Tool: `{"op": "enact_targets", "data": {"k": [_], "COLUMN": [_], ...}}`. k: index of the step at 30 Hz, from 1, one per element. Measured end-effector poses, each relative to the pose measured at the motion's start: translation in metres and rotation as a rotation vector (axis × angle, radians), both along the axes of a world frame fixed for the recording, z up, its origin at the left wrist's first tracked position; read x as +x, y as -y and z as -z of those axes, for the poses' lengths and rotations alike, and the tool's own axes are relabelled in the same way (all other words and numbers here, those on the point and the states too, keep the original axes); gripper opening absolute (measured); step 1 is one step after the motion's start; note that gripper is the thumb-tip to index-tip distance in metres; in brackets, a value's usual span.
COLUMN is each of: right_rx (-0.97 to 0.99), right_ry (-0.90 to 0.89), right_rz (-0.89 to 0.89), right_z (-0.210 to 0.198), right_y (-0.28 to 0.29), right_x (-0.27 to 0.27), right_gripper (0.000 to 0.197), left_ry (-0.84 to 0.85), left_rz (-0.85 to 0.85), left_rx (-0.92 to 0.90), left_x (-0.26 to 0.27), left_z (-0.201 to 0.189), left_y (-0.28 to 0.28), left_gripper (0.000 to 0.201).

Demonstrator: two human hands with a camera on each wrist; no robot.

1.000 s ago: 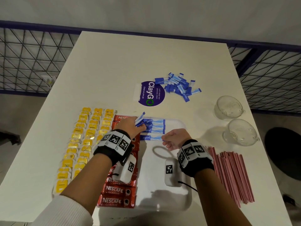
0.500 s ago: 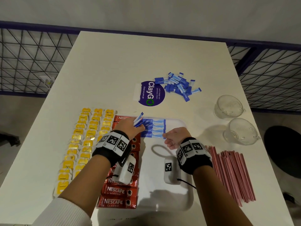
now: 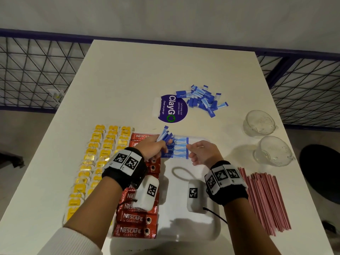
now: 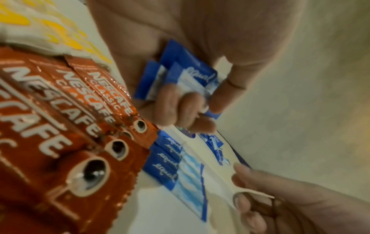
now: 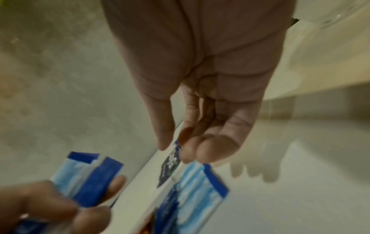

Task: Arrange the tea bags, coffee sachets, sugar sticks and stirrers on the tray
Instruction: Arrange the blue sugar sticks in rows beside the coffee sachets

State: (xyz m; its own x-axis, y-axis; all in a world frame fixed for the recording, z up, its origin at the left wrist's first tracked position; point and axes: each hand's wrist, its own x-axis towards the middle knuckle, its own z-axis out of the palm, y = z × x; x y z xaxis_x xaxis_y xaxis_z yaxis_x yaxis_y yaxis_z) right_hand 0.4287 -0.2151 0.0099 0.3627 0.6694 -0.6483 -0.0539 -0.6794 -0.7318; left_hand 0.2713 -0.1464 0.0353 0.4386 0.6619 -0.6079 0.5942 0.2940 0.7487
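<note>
On the tray's (image 3: 191, 234) far end, the left hand (image 3: 153, 147) pinches spare sugar sticks (image 3: 164, 135) as a ready supply, while the right hand (image 3: 202, 151), loosely curled and empty, squares the laid row (image 3: 177, 148) beside the coffee sachets (image 3: 135, 219).

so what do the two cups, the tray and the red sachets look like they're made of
Cups: clear glass or plastic; the table shows through them.
Tray: white, smooth, slightly glossy, probably plastic; faint reflections show on it.
Red sachets: glossy foil or laminated film, judging by shiny highlights and crimped edges.
</note>
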Motion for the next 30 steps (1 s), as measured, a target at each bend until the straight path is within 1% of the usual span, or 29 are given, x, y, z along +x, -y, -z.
{"op": "enact_targets", "data": {"k": [2, 4, 6, 10, 12, 14, 15, 17, 20, 22, 24, 26, 28, 30], "right_rx": [0.097, 0.178, 0.228, 0.276, 0.287, 0.31, 0.323, 0.345, 0.364, 0.362, 0.368, 0.386, 0.404, 0.445], "right_ry": [-0.015, -0.006, 0.017, 0.025, -0.011, -0.072, -0.085, -0.082, -0.034, 0.01, 0.043, 0.058, 0.074, 0.152], "right_rz": [-0.007, -0.025, -0.059, -0.07, -0.042, 0.008, 0.044, 0.127, 0.217, 0.241, 0.225, 0.164, 0.083, -0.002], "right_z": [-0.008, -0.014, -0.018, -0.02, -0.021, -0.023, -0.024, -0.024, -0.023, -0.02, -0.017, -0.016, -0.014, -0.013], "right_y": [-0.001, -0.002, -0.002, 0.001, 0.005, 0.008, 0.008, 0.009, 0.012, 0.014, 0.016, 0.017, 0.019, 0.02], "right_x": [-0.006, -0.01, -0.011, -0.009, -0.008, -0.006, -0.004, 0.001, 0.007, 0.009, 0.007, 0.0, -0.008, -0.012], "right_gripper": [0.015, 0.016, 0.02, 0.021, 0.016, 0.006, 0.007, 0.015, 0.019, 0.02, 0.021, 0.015, 0.01, 0.022], "left_ry": [0.095, 0.215, 0.247, 0.194, 0.172, 0.114, 0.082, 0.036, 0.009, -0.024, -0.038, -0.007, 0.059, 0.105], "left_rz": [-0.014, -0.052, -0.061, 0.015, 0.077, 0.107, 0.1, 0.036, -0.07, -0.056, -0.014, -0.003, -0.074, -0.148], "left_rx": [-0.049, -0.119, -0.152, -0.09, -0.056, 0.005, 0.038, 0.076, 0.1, 0.142, 0.168, 0.147, 0.072, 0.008], "left_x": [0.003, 0.006, 0.006, 0.004, 0.004, 0.006, 0.007, 0.009, 0.01, 0.012, 0.017, 0.021, 0.023, 0.021], "left_z": [-0.005, -0.009, -0.011, -0.011, -0.011, -0.011, -0.01, -0.007, -0.004, -0.003, -0.002, -0.001, -0.004, -0.007], "left_y": [0.003, 0.006, 0.009, 0.011, 0.014, 0.017, 0.017, 0.017, 0.016, 0.018, 0.02, 0.024, 0.027, 0.027], "left_gripper": [0.015, 0.02, 0.02, 0.019, 0.021, 0.026, 0.03, 0.035, 0.031, 0.029, 0.031, 0.035, 0.037, 0.042]}}
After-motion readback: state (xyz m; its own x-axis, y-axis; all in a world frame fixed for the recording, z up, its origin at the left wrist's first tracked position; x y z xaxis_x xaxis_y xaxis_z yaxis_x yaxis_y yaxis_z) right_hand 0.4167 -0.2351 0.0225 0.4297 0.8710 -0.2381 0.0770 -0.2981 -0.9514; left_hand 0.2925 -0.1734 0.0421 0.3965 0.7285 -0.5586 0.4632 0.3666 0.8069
